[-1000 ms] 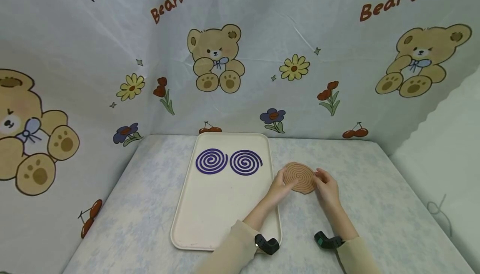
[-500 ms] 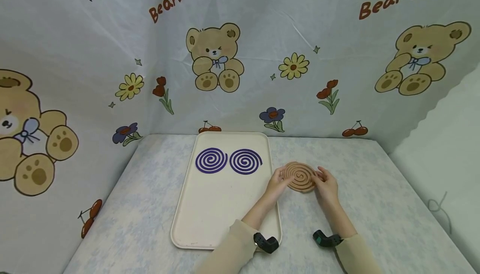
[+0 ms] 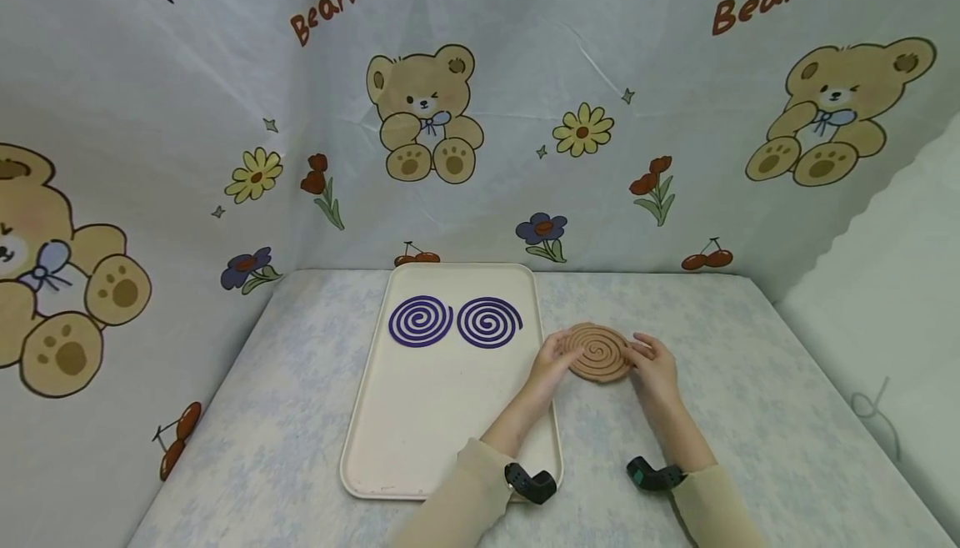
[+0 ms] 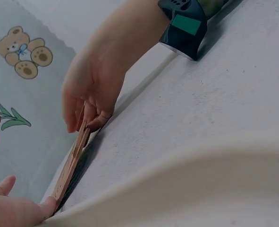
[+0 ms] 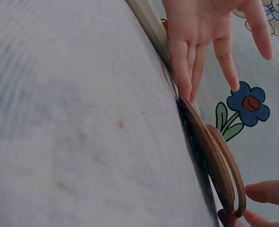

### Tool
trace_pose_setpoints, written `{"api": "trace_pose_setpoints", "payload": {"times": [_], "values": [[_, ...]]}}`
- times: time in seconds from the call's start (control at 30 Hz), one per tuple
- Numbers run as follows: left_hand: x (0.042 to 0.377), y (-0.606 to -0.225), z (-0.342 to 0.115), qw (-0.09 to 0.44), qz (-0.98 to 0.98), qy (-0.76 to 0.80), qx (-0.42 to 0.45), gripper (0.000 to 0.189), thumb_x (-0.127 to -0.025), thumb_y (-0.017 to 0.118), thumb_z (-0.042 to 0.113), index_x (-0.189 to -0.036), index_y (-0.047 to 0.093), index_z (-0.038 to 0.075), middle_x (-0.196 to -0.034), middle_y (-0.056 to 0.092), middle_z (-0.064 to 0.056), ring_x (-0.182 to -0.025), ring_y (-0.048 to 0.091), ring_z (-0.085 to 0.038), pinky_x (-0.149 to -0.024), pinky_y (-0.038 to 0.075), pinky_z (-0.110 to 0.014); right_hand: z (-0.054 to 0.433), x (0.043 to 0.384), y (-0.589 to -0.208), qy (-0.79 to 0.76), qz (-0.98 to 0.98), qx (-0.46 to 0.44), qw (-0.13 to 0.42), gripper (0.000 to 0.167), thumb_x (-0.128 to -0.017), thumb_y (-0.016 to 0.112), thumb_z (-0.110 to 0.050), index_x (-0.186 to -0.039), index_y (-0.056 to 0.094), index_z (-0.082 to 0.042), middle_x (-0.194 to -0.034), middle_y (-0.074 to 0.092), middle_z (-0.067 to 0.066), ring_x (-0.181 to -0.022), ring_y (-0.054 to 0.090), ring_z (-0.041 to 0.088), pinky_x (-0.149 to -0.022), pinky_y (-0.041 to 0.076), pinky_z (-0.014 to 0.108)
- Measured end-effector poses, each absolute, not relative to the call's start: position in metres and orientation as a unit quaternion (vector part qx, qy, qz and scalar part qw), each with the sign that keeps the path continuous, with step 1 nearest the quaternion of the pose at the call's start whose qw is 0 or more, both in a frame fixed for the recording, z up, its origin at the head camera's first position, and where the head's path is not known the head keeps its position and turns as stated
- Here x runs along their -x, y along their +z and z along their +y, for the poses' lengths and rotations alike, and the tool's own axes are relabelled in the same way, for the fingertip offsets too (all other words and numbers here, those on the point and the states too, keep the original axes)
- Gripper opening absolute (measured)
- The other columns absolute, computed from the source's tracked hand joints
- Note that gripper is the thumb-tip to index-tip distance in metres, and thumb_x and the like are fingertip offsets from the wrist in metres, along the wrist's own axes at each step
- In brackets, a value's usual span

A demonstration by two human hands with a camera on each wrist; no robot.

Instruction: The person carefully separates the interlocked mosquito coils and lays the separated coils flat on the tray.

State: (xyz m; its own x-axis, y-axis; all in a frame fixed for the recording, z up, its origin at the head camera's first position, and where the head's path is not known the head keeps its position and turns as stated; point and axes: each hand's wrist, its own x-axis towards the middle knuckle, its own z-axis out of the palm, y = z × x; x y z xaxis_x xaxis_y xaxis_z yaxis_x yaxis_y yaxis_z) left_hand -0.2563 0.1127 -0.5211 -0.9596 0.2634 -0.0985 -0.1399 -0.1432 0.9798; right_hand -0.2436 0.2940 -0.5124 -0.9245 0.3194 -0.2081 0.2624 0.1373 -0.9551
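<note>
Bench (image 3: 750, 414) supports a tray (image 3: 450, 423) bearing two purple coils (image 3: 420, 321), seemingly placed, while fingers of left hand (image 3: 547, 369) and right hand (image 3: 657, 370) pinch opposite edges of a brown coil (image 3: 597, 352), apparently unplaced, beside it.

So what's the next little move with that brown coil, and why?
Probably the right grip should ease the brown coil apart: the right wrist view shows a gap between its layers, and the left grip holds the opposite edge.
</note>
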Motion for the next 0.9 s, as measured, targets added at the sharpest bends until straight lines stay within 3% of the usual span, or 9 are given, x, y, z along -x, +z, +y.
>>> {"api": "trace_pose_setpoints", "payload": {"times": [0.13, 0.37, 0.53, 0.77, 0.9], "values": [[0.257, -0.520, 0.112, 0.130, 0.635, 0.760, -0.048, 0.050, -0.091, 0.061, 0.023, -0.135, 0.047, 0.003, -0.142, 0.046, -0.019, -0.135, 0.040, -0.035, -0.113, 0.035, -0.048, 0.294, 0.244, -0.512, 0.670, -0.711, 0.210, 0.027, 0.056, -0.094, 0.056, -0.011, -0.144, 0.034, -0.001, -0.096, 0.057, -0.013, -0.081, 0.056, -0.004, -0.072, 0.049, 0.012], [0.262, -0.522, 0.111, 0.146, 0.576, 0.805, -0.015, 0.043, -0.093, 0.056, 0.018, -0.132, 0.048, 0.001, -0.141, 0.045, -0.022, -0.128, 0.049, -0.029, -0.111, 0.040, -0.043, 0.298, 0.244, -0.513, 0.699, -0.682, 0.208, 0.047, 0.058, -0.092, 0.058, -0.004, -0.145, 0.033, 0.000, -0.082, 0.061, -0.022, -0.076, 0.060, -0.008, -0.067, 0.052, 0.011], [0.262, -0.518, 0.102, 0.131, 0.579, 0.805, -0.016, 0.042, -0.092, 0.058, 0.019, -0.130, 0.051, 0.002, -0.137, 0.051, -0.017, -0.120, 0.054, -0.021, -0.107, 0.044, -0.040, 0.298, 0.244, -0.506, 0.728, -0.655, 0.198, 0.049, 0.060, -0.091, 0.060, -0.001, -0.145, 0.033, -0.001, -0.078, 0.065, -0.022, -0.072, 0.063, -0.006, -0.063, 0.053, 0.011], [0.270, -0.511, 0.074, 0.093, 0.589, 0.802, -0.043, 0.042, -0.091, 0.059, 0.012, -0.129, 0.053, -0.003, -0.133, 0.057, -0.017, -0.125, 0.054, -0.023, -0.108, 0.043, -0.034, 0.280, 0.240, -0.485, 0.786, -0.591, 0.175, 0.045, 0.037, -0.089, 0.060, 0.004, -0.116, 0.052, -0.018, -0.080, 0.070, -0.012, -0.075, 0.067, 0.000, -0.066, 0.056, 0.013], [0.272, -0.506, 0.052, 0.071, 0.598, 0.796, -0.062, 0.042, -0.088, 0.062, 0.006, -0.127, 0.053, -0.006, -0.129, 0.059, -0.020, -0.114, 0.060, -0.018, -0.101, 0.048, -0.027, 0.261, 0.240, -0.472, 0.802, -0.576, 0.152, 0.035, 0.035, -0.090, 0.057, 0.006, -0.114, 0.051, -0.019, -0.083, 0.070, -0.011, -0.076, 0.068, 0.001, -0.069, 0.056, 0.014]]}}
